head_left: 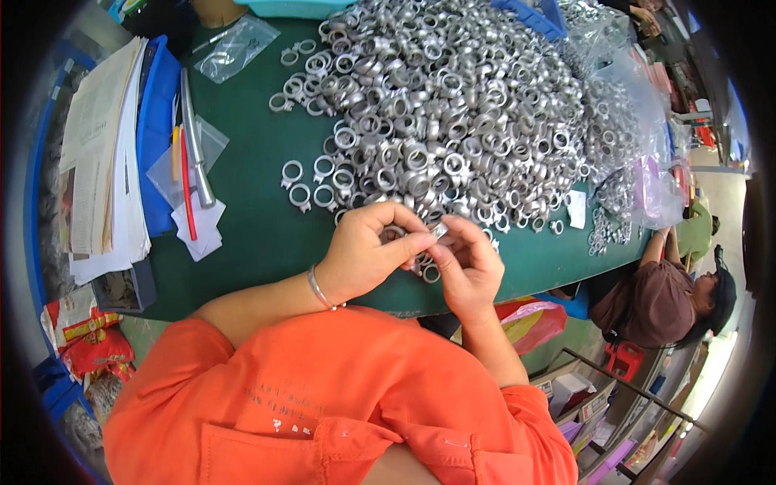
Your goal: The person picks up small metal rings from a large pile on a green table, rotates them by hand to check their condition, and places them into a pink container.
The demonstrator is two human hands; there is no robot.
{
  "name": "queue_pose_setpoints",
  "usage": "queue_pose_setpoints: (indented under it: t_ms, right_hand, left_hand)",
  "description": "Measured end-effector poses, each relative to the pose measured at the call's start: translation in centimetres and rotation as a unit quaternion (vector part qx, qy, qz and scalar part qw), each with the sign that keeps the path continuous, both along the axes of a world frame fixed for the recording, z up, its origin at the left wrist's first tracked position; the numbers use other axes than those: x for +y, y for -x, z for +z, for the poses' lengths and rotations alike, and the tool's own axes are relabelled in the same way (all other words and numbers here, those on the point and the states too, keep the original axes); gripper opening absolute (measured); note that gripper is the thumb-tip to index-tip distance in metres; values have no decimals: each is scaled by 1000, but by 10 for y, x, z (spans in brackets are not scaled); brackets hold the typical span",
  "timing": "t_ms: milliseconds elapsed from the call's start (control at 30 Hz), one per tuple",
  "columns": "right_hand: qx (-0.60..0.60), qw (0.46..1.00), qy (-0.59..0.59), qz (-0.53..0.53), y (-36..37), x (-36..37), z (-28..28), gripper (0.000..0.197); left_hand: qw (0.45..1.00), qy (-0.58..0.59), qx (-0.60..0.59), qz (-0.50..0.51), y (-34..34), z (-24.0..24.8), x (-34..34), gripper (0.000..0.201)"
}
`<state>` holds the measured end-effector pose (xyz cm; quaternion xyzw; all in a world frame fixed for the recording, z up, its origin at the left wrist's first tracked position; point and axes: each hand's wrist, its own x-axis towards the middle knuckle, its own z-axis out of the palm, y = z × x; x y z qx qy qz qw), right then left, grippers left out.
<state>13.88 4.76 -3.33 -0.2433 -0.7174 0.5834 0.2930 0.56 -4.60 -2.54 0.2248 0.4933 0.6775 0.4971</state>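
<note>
At the near edge of the pile (453,113), a metal piece (439,230) is pinched by left hand (364,246) and right hand (473,271), both grips together on it; best steadied by one, turned by the other.

Left hand (368,249) and right hand (469,265) pinch a metal piece (439,230) beside heaped rings (461,121).

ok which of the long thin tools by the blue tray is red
The slim red stick; the tapered rod beside it is grey metal, the shorter stick yellow-orange.
</note>
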Motion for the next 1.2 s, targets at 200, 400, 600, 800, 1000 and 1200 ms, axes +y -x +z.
queue_pose_setpoints:
  t_ms: [200, 400, 600, 800, 1000, 1200]
  right_hand:
    - [63, 992, -107, -5, 7, 9, 1, 23]
    - [46, 945, -319, -59, 18, 44, 45, 24]
    - [135, 769, -516, -352, 5, 209, 125, 27]
    - [-67, 721, -587, -363, -26, 283, 131, 14]
    - [-1, 857, -516, 9, 34, 100, 53, 9]
    - [-37, 989, -71, 122, 35, 3, 20, 16]
  left_hand:
    - [999, 8, 36, -25, -3, -4, 0, 7]
    - [999, 43, -1, 0, 2, -3, 3, 6]
    - [1000, 21, -19, -6, 2, -5, 4, 7]
    - [996, -46, -66, -28, 0, -6, 3, 14]
    - [984, -142, -109, 14, 6, -9, 4, 25]
    - [983, -180, 18, 42, 5, -10, 2, 29]
